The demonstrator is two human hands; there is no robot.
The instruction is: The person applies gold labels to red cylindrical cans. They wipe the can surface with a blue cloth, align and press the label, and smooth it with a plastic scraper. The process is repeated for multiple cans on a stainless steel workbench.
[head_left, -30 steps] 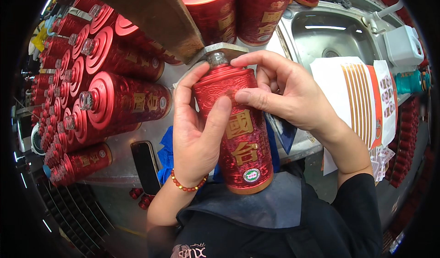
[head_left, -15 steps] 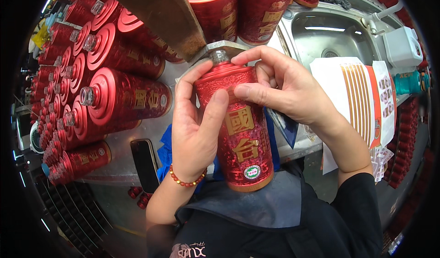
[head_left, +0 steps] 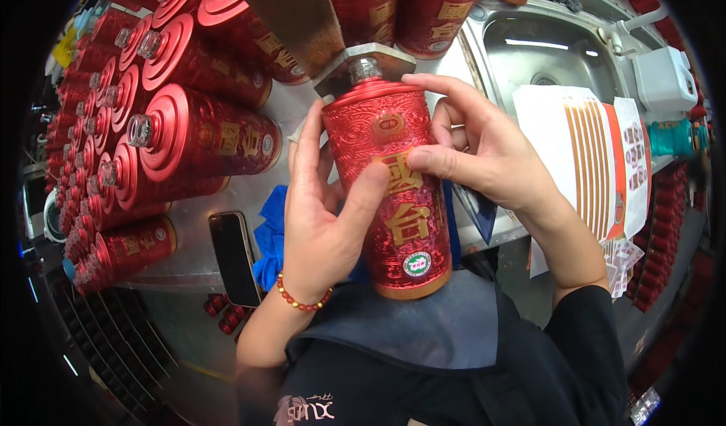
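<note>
Where red bottles [head_left: 203, 131] crowd: too blurred to count, contents hidden.
Left hand [head_left: 324, 207]: fingers stretched along held bottle [head_left: 404, 207], thumb on front.
Held bottle: one, between both hands; contents hidden.
Right hand [head_left: 488, 158]: thumb and index gripping, other fingers curled.
Sink [head_left: 522, 57]: one basin.
White jug [head_left: 665, 82]: one, opaque.

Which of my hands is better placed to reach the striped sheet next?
Probably your right hand: the striped sheet lies on that side, near your right forearm. Your left hand is farther off, at the left side of the bottle.
</note>
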